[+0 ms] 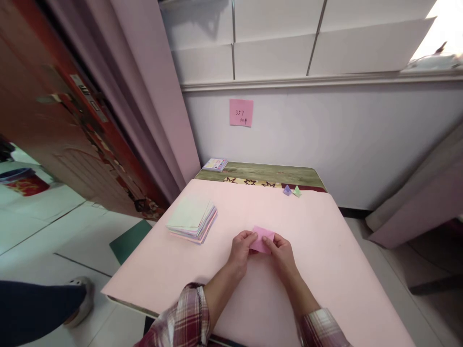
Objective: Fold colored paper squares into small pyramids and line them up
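A small pink square of folded paper (261, 241) is held up between both hands, over the middle of the table. My left hand (241, 250) pinches its left edge, thumb on top and fingers behind. On the right edge, my right hand (283, 251) grips it the same way. The fingers under the paper are mostly hidden. To the left lies a stack of coloured paper sheets (191, 217), pale green on top. Two small folded paper pieces, one purple (287, 190) and one green (297, 191), stand near the far edge of the pink cover.
A pink cover (318, 270) lies over the table. A small pack (216, 165) sits at its far left corner. A pink note (241, 113) is stuck on the wall. At left are a red door (72, 111), a green sheet (130, 240) on the floor and a person's leg (39, 306).
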Demonstrator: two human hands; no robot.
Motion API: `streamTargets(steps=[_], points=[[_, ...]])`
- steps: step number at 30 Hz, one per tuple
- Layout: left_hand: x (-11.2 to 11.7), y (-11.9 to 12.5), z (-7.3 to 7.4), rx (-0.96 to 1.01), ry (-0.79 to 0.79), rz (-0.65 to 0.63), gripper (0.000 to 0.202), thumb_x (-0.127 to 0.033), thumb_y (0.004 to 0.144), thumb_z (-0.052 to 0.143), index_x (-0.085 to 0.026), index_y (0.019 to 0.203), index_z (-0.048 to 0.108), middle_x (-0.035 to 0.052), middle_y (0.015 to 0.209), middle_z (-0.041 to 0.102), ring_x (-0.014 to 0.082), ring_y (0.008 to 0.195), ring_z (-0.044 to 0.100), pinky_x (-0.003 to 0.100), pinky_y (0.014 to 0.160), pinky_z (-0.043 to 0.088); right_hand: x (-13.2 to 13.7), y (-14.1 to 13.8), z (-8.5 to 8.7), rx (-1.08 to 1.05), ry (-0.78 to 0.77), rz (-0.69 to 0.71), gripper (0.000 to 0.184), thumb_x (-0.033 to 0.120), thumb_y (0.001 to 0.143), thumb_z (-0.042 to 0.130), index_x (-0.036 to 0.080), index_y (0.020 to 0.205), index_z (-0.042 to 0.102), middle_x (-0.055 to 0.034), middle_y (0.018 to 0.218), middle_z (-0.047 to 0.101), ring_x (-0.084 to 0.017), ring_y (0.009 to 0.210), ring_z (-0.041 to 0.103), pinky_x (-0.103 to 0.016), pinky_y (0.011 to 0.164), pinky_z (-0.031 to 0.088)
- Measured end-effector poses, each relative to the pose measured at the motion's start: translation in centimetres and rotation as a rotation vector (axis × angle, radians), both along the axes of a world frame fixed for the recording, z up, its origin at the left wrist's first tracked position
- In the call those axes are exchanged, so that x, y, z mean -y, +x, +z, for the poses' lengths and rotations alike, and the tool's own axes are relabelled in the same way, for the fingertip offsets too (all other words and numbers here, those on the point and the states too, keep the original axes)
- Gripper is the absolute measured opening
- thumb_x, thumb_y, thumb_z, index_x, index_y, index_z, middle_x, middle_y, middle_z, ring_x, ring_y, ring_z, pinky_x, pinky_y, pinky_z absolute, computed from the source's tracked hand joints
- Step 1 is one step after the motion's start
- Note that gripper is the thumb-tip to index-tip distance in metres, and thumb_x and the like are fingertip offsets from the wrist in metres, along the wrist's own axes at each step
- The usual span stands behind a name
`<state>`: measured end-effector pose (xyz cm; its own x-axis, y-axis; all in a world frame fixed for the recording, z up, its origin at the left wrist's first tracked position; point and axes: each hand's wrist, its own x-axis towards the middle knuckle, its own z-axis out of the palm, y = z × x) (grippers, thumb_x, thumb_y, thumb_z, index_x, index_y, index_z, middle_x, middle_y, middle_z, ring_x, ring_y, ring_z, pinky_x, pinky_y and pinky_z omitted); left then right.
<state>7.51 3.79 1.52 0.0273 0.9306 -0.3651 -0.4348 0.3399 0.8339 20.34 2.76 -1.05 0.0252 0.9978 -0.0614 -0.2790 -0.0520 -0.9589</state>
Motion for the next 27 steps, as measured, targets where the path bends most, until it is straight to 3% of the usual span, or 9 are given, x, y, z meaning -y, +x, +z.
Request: streamTargets(steps=[7, 12, 16, 21, 27], points=[[-0.3, -0.6, 0.1, 0.017, -0.021, -0.011, 0.028, -0.032, 0.061, 0.079, -0.012, 0.066, 0.06, -0.0018, 0.057, 0.054, 0.009, 0.053, 0.048, 0.022, 0.052, 0.038, 0.3, 0.0, 0.2, -0.064, 0.025, 0.112, 0.045, 0.052, 0.068, 0.076, 0.019, 0.1, 0.072, -0.0066, 0.089, 0.072, -0.022, 0.078, 0.064, -0.032, 0.07, 0.049], [-0.5, -1.2, 0.6, 0.093, -0.181, -0.045, 0.019, -0.024, 0.065, 0.073, -0.012, 0.077, 0.063, 0.0013, 0.065, 0.06, 0.0125, 0.059, 0.054, 0.024, 0.053, 0.042, 0.4, 0.1, 0.3, -0.016, 0.04, 0.157, 0.04, 0.046, 0.069, 0.077, 0.02, 0.099, 0.072, -0.0064, 0.089, 0.072, -0.02, 0.076, 0.062, -0.029, 0.065, 0.049], [-0.4, -1.5, 0.9, 0.122, -0.287, -0.115, 0.016, -0.022, 0.07, 0.067, -0.012, 0.082, 0.064, 0.0012, 0.063, 0.059, 0.0113, 0.055, 0.052, 0.022, 0.048, 0.038, 0.3, 0.2, 0.1, 0.01, 0.111, 0.134, 0.027, 0.04, 0.072, 0.076, 0.019, 0.09, 0.072, -0.0042, 0.082, 0.071, -0.018, 0.076, 0.062, -0.031, 0.073, 0.049], [-0.2, -1.6, 1.4, 0.126, -0.258, -0.183, 0.016, -0.02, 0.072, 0.066, -0.011, 0.085, 0.065, 0.0017, 0.065, 0.059, 0.0115, 0.056, 0.054, 0.024, 0.05, 0.045, 0.1, 0.1, 0.1, 0.005, 0.119, 0.111, 0.027, 0.038, 0.07, 0.077, 0.019, 0.088, 0.069, -0.0064, 0.091, 0.071, -0.023, 0.088, 0.064, -0.037, 0.085, 0.049], [0.3, -1.8, 2.2, 0.116, -0.205, -0.271, 0.017, -0.023, 0.075, 0.066, -0.011, 0.087, 0.064, 0.0087, 0.079, 0.066, 0.0211, 0.073, 0.065, 0.037, 0.063, 0.056, 0.0, 0.2, -0.2, -0.014, 0.027, -0.053, 0.041, 0.033, 0.059, 0.086, 0.023, 0.089, 0.059, 0.0007, 0.075, 0.068, -0.017, 0.068, 0.063, -0.027, 0.062, 0.05]])
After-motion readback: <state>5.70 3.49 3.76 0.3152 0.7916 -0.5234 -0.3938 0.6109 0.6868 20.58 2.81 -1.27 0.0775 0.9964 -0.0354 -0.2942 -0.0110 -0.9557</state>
